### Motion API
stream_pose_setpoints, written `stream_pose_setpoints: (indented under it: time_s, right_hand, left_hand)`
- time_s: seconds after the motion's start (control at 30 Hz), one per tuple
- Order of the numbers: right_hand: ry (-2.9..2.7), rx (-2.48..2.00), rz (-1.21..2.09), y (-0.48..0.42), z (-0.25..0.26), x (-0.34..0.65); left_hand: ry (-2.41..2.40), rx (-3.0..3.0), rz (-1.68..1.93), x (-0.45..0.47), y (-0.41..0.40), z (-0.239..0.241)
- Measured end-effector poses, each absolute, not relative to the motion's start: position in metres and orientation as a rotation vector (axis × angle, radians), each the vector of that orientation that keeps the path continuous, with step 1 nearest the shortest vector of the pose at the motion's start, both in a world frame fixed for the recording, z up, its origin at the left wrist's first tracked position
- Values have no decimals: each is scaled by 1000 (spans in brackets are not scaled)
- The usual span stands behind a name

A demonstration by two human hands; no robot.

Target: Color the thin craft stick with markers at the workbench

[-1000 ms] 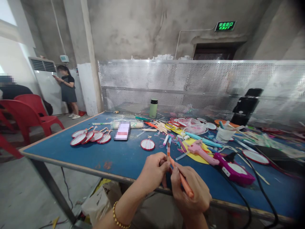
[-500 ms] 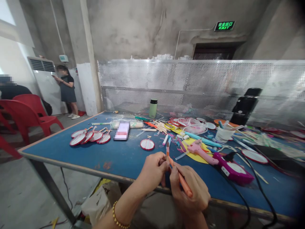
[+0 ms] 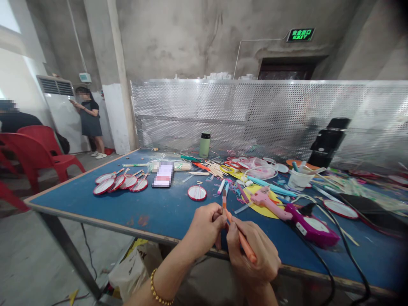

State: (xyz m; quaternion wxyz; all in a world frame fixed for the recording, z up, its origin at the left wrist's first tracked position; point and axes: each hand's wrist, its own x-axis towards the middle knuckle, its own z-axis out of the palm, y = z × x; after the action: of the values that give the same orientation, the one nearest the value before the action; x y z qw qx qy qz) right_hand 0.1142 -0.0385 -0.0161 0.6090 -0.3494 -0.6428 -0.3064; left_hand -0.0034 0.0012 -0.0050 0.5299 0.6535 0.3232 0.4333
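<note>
The orange pen (image 3: 246, 244) remains slanted in the right hand (image 3: 264, 253), clasped firmly, its front end close to the narrow strip (image 3: 224, 200) that the left hand (image 3: 205, 225) still pinches upright; whether they touch is hidden by fingers. Both hands keep nearly the same pose as half a second ago, above the near edge of the blue counter (image 3: 168, 212). Beyond, the single red-rimmed disc (image 3: 196, 193) and phone (image 3: 161, 177) lie unmoved.
</note>
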Motion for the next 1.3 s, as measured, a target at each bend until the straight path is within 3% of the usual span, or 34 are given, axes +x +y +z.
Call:
stream_pose_setpoints:
  time_s: [1.3]
  right_hand:
    - [-1457, -841, -743, -40, -17, 114]
  left_hand:
    - [757, 1558, 1025, -4, 0, -1]
